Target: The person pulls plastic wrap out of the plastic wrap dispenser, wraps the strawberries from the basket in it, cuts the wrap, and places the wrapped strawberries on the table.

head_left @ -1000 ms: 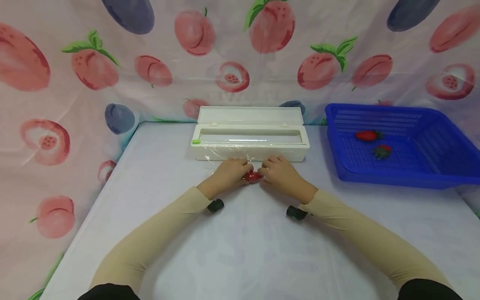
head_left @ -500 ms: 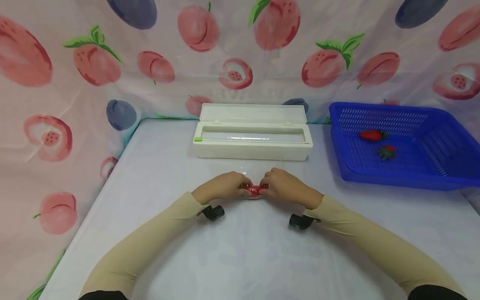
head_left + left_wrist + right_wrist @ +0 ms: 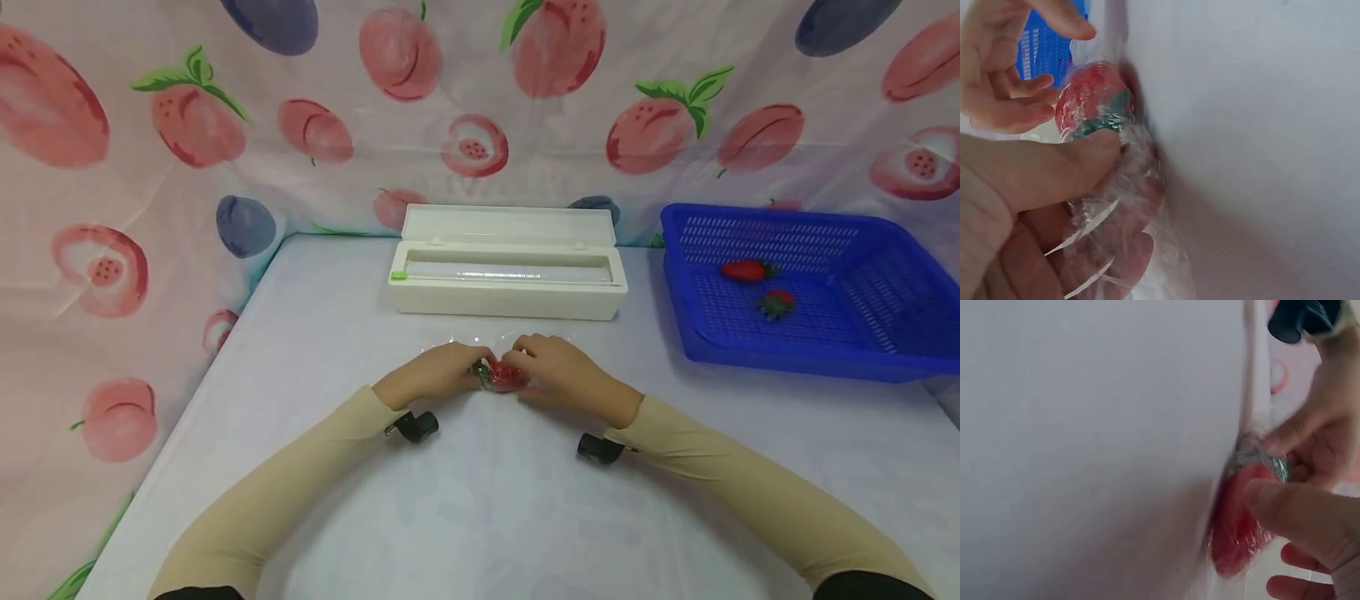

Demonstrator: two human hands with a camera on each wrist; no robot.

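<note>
A red strawberry [image 3: 506, 377] wrapped in clear plastic film lies at the middle of the white table, green leaves toward the left. My left hand [image 3: 435, 371] pinches the film at its leafy end, the thumb over the leaves in the left wrist view. Crumpled film [image 3: 1154, 272] trails over the left fingers. My right hand [image 3: 566, 377] is at the red end, its thumb and fingers spread apart in the left wrist view. In the right wrist view the right thumb [image 3: 1272, 497] overlaps the wrapped strawberry [image 3: 1229, 537].
Behind the hands stands a white cling film dispenser [image 3: 510, 302], lid up, with a film roll [image 3: 510, 272] inside. To the right is a blue plastic basket [image 3: 795, 360] holding two strawberries. A fruit-print cloth [image 3: 540, 142] hangs behind the table.
Both hands have drawn the strawberry away from the dispenser toward the person. It has turned so its leaves show at the left, and the right fingers have spread off it.
</note>
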